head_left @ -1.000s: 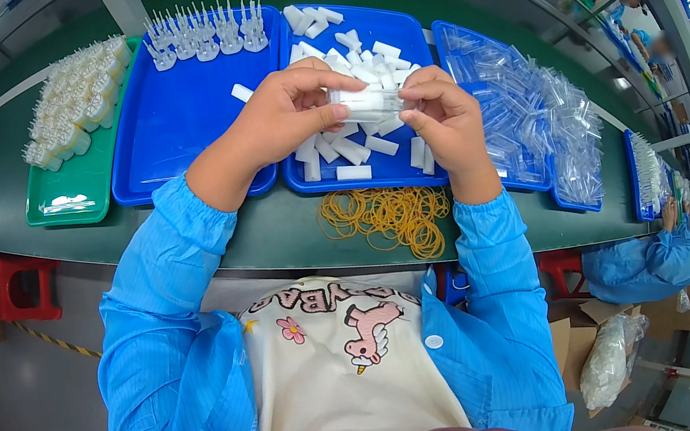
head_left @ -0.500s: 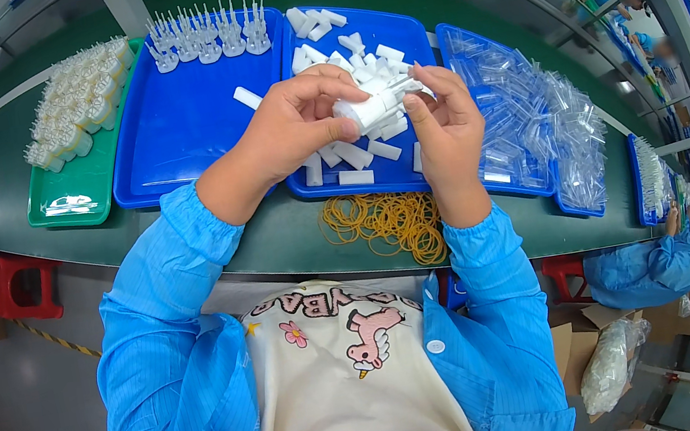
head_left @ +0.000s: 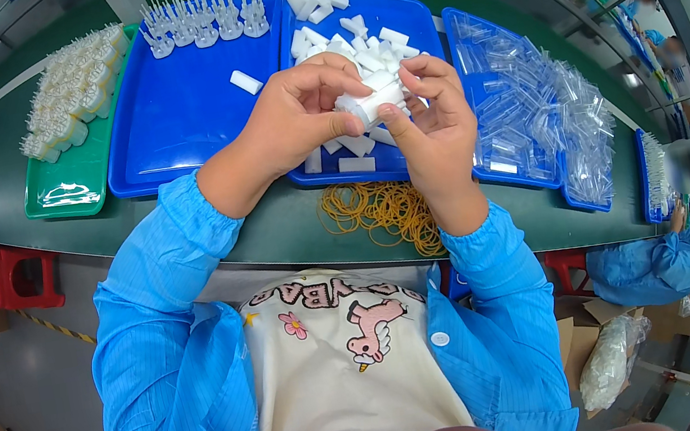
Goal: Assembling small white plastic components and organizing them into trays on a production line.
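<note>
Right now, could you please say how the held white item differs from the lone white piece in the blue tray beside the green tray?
The held white item is gripped by the left hand and right hand, while the lone white piece lies untouched in the blue tray. The held white item looks thicker; the lone white piece, slimmer. Both are white.

A dark green surface [head_left: 293, 233] is stretching across the view, its edges bending toward the rim. On it, a green tray [head_left: 68, 193] is lying close beside a broad blue tray [head_left: 167, 136]. A middle blue tray [head_left: 389, 12] is sitting next along, with a tangled heap of yellow-brown bands [head_left: 391, 217] lying before it, near the front edge. Farther right, another blue tray [head_left: 521, 179] is resting just beside a smaller one.
</note>
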`<state>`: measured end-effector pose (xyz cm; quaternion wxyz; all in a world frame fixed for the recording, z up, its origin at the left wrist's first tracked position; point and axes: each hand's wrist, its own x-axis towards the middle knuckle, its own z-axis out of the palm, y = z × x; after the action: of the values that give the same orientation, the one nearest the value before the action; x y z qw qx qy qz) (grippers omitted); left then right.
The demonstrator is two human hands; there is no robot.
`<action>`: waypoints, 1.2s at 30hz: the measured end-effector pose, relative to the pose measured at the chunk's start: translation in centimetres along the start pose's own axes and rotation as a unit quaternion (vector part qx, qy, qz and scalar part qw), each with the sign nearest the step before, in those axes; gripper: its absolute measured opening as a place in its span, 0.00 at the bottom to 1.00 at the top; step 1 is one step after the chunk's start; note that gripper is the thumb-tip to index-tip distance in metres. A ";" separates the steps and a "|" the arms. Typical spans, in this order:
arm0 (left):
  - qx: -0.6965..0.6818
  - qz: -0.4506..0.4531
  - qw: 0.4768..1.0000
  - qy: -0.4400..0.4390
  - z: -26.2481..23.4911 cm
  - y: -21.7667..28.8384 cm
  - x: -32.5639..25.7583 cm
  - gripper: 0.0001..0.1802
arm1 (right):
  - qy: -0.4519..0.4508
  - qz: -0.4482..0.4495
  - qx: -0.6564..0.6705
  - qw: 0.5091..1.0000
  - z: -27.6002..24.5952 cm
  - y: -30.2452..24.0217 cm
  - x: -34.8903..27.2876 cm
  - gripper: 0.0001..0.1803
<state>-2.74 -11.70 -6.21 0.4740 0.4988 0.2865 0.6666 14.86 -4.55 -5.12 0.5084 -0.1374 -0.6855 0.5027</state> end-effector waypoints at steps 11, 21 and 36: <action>-0.013 -0.090 0.988 0.128 0.1 1.9 0.1 0.21 | -0.016 -0.038 -0.433 0.900 -12.9 0.2 7.0 0.16; -0.034 -0.127 0.984 0.120 -0.3 2.3 0.6 0.25 | -0.167 0.124 -0.652 0.729 -17.8 3.5 6.7 0.16; 0.004 -0.105 0.992 0.073 -0.5 1.8 0.4 0.21 | -0.003 0.108 0.179 0.978 -5.5 0.6 3.7 0.13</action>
<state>-3.88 -11.94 -4.71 0.5172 0.4178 0.3737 0.6468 17.60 1.32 -3.70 0.4655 -0.1158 -0.5673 0.6694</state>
